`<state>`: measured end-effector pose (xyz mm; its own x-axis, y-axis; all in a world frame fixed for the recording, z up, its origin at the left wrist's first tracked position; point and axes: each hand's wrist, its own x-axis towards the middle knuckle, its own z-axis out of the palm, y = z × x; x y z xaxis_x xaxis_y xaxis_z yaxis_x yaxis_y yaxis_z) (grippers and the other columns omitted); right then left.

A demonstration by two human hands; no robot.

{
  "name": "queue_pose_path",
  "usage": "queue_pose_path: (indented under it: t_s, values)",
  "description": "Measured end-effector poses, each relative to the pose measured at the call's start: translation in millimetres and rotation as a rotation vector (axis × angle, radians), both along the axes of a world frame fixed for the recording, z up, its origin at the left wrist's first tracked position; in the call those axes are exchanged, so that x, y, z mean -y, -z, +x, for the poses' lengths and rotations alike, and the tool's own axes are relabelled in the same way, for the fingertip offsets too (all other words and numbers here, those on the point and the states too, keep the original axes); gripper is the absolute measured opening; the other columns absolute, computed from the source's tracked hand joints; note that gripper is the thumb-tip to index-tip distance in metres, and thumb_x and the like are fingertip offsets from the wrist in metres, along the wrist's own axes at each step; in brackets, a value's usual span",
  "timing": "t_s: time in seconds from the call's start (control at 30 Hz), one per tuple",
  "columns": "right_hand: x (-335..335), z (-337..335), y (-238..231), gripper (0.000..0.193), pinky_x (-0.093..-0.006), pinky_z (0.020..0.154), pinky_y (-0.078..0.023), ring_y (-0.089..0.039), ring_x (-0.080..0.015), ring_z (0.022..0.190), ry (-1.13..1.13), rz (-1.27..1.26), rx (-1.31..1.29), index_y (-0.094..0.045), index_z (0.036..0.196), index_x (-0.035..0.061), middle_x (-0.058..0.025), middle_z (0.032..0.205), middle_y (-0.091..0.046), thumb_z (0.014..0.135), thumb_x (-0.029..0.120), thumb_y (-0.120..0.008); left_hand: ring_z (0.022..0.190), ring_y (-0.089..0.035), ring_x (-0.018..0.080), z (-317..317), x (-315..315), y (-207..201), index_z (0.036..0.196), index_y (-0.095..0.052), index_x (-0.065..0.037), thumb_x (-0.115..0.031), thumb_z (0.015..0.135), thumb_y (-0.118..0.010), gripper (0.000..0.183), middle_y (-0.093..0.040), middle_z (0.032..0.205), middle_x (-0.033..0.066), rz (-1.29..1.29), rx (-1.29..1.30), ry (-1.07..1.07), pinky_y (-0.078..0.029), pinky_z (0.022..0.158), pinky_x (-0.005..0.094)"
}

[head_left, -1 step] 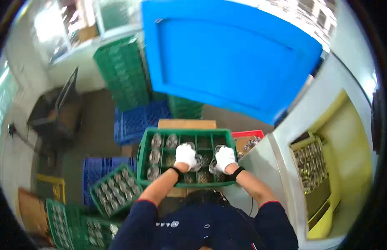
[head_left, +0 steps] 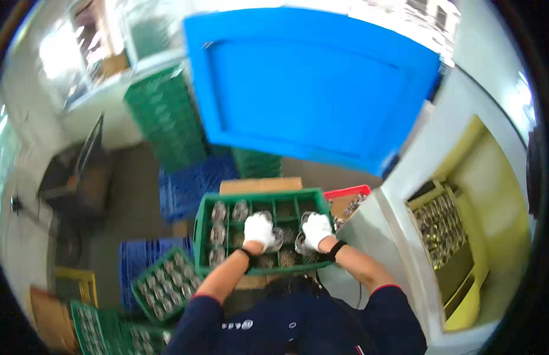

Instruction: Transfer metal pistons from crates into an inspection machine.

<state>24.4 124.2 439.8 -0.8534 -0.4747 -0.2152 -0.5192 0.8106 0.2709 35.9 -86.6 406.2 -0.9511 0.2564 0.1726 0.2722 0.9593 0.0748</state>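
A green crate (head_left: 197, 254) divided into compartments stands in front of me. In its left columns sit several shiny round metal parts (head_left: 218, 235), one to a compartment. My left hand (head_left: 259, 231), in a white glove, is closed over the middle of the crate. Metal rings (head_left: 276, 238) show at its edge, apparently in its grip. Farther right, my right hand (head_left: 316, 231), also gloved, is curled around similar metal rings (head_left: 300, 241). The gloves hide the fingertips and part of the rings. Other compartments show a meshed bottom.
Behind the crate are a cardboard box (head_left: 260, 186) and a large blue panel (head_left: 310, 89). A red bin (head_left: 347, 192) of metal parts stands right, beside a white machine with a yellow recess (head_left: 472, 236). At left are a filled green crate (head_left: 166, 284) and stacked green crates (head_left: 165, 118).
The whole view has shifted slightly, with the crate and hands a little lower in it. Both hands keep their place over the crate.
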Motion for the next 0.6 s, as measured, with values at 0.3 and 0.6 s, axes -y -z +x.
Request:
queue_pose_path:
  t_s: [0.3, 0.6]
  values:
    - [-90, 88, -182, 0.023, -0.0456, 0.065, -0.057, -0.069, -0.0337, 0.073, 0.067, -0.542, -0.145, -0.073, 0.087, 0.0086, -0.0167, 0.081, -0.069, 0.068, 0.021, -0.067, 0.086, -0.067, 0.033, 56, 78, 27, 0.074, -0.074, -0.013, -0.038, 0.064, -0.072, 0.027, -0.069, 0.088, 0.0136, -0.279, 0.048, -0.011, -0.053, 0.072, 0.0451]
    - [-289, 189, -310, 0.028, -0.0464, 0.074, -0.053, -0.064, -0.0347, 0.087, 0.711, -0.198, -0.529, -0.074, 0.088, 0.0128, -0.0137, 0.086, -0.065, 0.066, 0.028, -0.068, 0.107, -0.057, 0.0369, 60, 73, 18, 0.093, -0.075, -0.017, -0.034, 0.067, -0.075, 0.031, -0.063, 0.109, 0.0144, -0.138, 0.253, -0.166, -0.047, 0.089, 0.046]
